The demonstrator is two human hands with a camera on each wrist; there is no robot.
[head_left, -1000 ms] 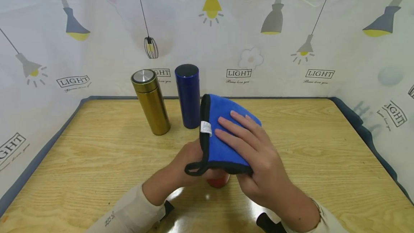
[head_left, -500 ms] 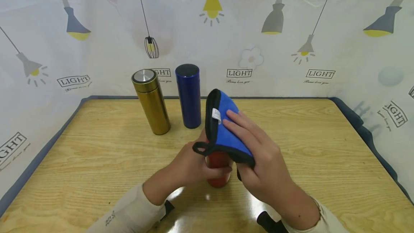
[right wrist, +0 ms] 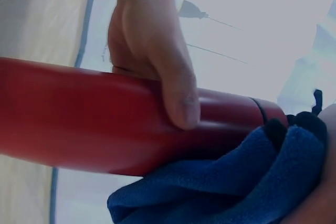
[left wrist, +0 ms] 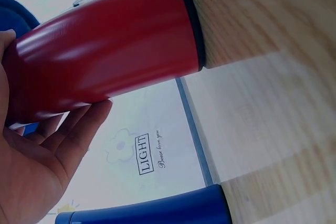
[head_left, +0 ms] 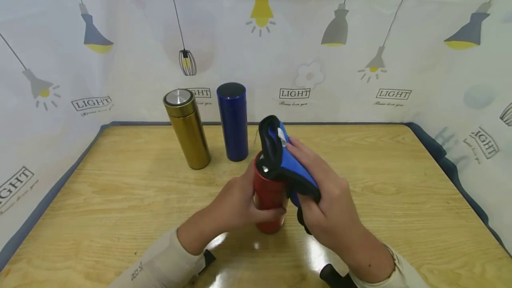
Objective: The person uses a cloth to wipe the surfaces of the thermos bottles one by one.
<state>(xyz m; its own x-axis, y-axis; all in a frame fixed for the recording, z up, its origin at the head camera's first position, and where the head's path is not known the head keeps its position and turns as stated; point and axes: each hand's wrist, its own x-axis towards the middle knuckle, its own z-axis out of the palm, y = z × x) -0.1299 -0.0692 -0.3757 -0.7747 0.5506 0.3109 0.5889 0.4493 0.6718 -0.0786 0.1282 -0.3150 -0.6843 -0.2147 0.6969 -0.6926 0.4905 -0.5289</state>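
Note:
A red thermos flask [head_left: 269, 203] stands roughly upright at the near middle, its dark top partly covered in the head view. My left hand [head_left: 236, 201] grips its body from the left, thumb across the near side. In the left wrist view, the flask's black base [left wrist: 191, 22] is right at the tabletop. My right hand [head_left: 330, 194] holds a blue cloth [head_left: 295, 166] with black edging and a white label. Bunched folds of the cloth [right wrist: 226, 192] lie against the flask's upper right side in the right wrist view.
A gold thermos flask [head_left: 188, 137] with a silver lid stands at the back left. Beside it is a dark blue thermos flask [head_left: 233, 123]. A white backdrop [head_left: 340, 74] printed with lamps rises behind and at both sides of the wooden table [head_left: 392, 190].
My right hand has drawn the cloth from over the flask's top toward its right side, folding it narrower. More of the red flask and its top now shows. The left hand keeps its grip.

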